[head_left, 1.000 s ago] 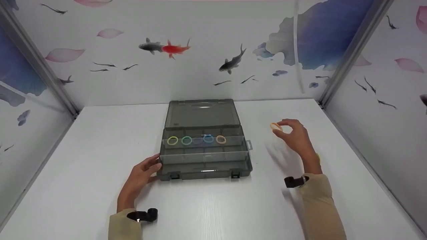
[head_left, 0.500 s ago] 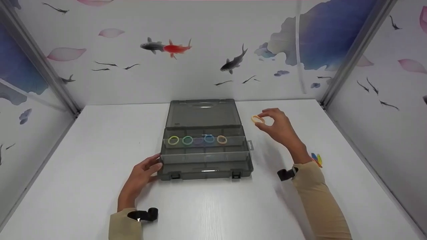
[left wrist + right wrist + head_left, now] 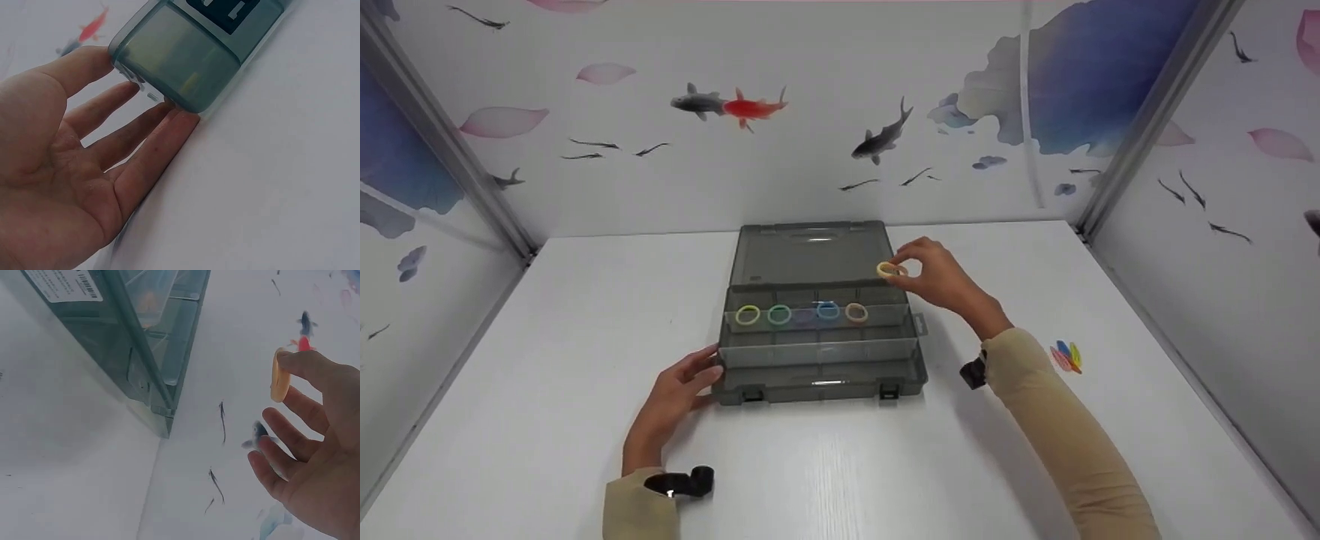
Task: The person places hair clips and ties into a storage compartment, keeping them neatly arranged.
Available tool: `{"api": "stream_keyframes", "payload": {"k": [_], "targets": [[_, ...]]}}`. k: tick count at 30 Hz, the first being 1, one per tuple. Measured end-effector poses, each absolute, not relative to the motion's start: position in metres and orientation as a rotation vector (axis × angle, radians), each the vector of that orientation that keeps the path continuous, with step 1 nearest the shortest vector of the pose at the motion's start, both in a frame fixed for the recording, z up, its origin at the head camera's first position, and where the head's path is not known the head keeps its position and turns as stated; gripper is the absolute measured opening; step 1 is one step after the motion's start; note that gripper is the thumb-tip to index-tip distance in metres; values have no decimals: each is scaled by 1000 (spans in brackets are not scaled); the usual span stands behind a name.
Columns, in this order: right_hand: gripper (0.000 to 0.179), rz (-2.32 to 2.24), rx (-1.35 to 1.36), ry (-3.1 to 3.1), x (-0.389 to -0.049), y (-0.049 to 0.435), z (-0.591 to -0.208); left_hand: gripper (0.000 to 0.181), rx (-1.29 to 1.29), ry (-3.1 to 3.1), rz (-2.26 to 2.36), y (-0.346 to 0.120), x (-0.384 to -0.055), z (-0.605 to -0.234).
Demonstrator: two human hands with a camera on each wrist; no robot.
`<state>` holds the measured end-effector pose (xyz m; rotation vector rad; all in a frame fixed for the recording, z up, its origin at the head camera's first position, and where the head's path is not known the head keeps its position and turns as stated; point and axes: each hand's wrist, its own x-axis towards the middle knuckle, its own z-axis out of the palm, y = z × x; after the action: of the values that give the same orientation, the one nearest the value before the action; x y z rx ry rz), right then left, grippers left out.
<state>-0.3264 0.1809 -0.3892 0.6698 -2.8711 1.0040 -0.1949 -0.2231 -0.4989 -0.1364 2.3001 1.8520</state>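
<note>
A smoky grey plastic box [image 3: 829,392] with divided compartments sits on the table, its lid [image 3: 810,259] laid back. In its rear row stand several rings, among them a yellow ring [image 3: 738,318], a green ring [image 3: 769,318], a blue ring [image 3: 819,313] and a peach ring [image 3: 848,316]. My left hand [image 3: 671,397] rests its thumb and fingertips against the box's left end, as the left wrist view also shows. Between thumb and index finger, my right hand [image 3: 949,283] pinches a pale orange ring [image 3: 279,377] above the right side of the lid; its other fingers are loosely spread.
On the table [image 3: 840,472] to the right lies a small cluster of coloured rings [image 3: 1063,355]. Printed white panels [image 3: 810,187] enclose the back and sides. A hanging tab [image 3: 922,324] sticks out from the box's right end.
My right hand has moved left with the pale orange ring, from beside the box to over its lid edge. The ring cluster at right has come into sight. My left hand stays put.
</note>
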Motion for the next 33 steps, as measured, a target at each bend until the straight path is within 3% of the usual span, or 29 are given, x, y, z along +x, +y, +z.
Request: {"api": "stream_keyframes", "payload": {"k": [9, 33], "targets": [[27, 854, 703, -2986, -338, 166, -410, 58, -147, 2299, 1851, -223, -196, -496], [37, 780, 640, -3096, -350, 162, -423, 59, -137, 2282, 1851, -223, -195, -498]]}}
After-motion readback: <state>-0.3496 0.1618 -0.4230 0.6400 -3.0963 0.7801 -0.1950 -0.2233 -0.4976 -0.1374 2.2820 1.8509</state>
